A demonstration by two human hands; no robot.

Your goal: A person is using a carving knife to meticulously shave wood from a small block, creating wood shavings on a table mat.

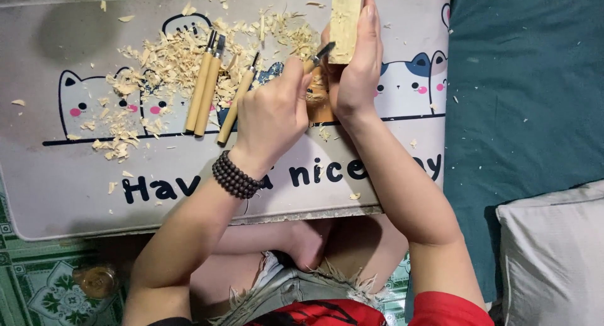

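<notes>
the right hand is wrapped around a pale wooden block, holding it upright near the top edge of the view, fingers running up its right side and the thumb tucked behind the near face. the left hand is clenched around a carving tool with a wooden handle, whose short dark blade points up and to the right and meets the lower left corner of the block. a dark beaded bracelet circles the left wrist. both hands work above a low table with a pale printed top showing cartoon cats and dark lettering. a broad scatter of light wood shavings covers the upper middle of the table, thickest just left of the hands and thinning toward the left edge and the front. three more wooden-handled carving tools lie in that scatter, left of the left hand, two of them side by side and touching, the third slightly apart to their right and tilted, all with the metal ends pointing away from the person. to the right of the table lies a teal cloth, and a grey cushion sits on it at the lower right corner. under the table's near edge the person's bare knees, frayed denim shorts and red top show, with green patterned floor tiles at the lower left.
</notes>
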